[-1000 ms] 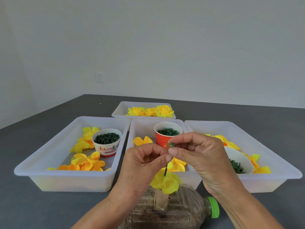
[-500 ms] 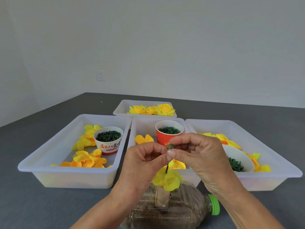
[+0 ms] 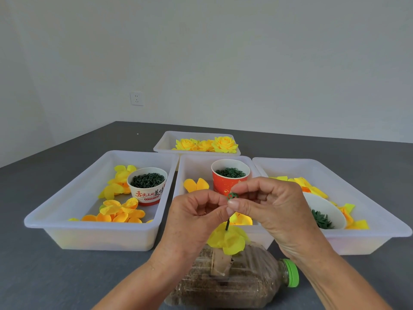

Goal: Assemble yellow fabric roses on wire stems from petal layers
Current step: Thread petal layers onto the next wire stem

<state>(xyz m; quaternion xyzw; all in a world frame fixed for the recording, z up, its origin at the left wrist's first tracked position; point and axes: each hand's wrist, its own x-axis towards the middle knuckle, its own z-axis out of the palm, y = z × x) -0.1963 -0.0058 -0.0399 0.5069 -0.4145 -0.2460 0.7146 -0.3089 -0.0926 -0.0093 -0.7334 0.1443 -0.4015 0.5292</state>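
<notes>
Yellow petal layer (image 3: 228,240) sits threaded on dark wire stem (image 3: 227,225), low on the stem, just above a clear plastic bottle (image 3: 225,285) lying on its side on the grey tabletop (image 3: 44,276); bottle has a green cap (image 3: 291,272) at the right end and brownish fill inside. Stem rises upright from a cardboard patch on the bottle. Left hand (image 3: 192,218) fingers curled, thumb and forefinger pinching the top of the stem. Right hand (image 3: 272,209) thumb and forefinger pinching a small green ring (image 3: 232,195) at the stem tip, touching the left fingertips; other fingers loosely curled. Behind the hands, three white trays side by side: left tray (image 3: 67,211) holds loose yellow and orange petals plus a white paper cup (image 3: 147,186) of dark green bits; middle tray (image 3: 192,166) holds a red paper cup (image 3: 230,177) of green rings and a few petals; right tray (image 3: 368,211) holds petals and a white bowl (image 3: 324,211) with green leaf pieces. Far tray (image 3: 165,142) behind them holds finished yellow roses (image 3: 223,144). Wall socket (image 3: 136,98) on the back wall.
</notes>
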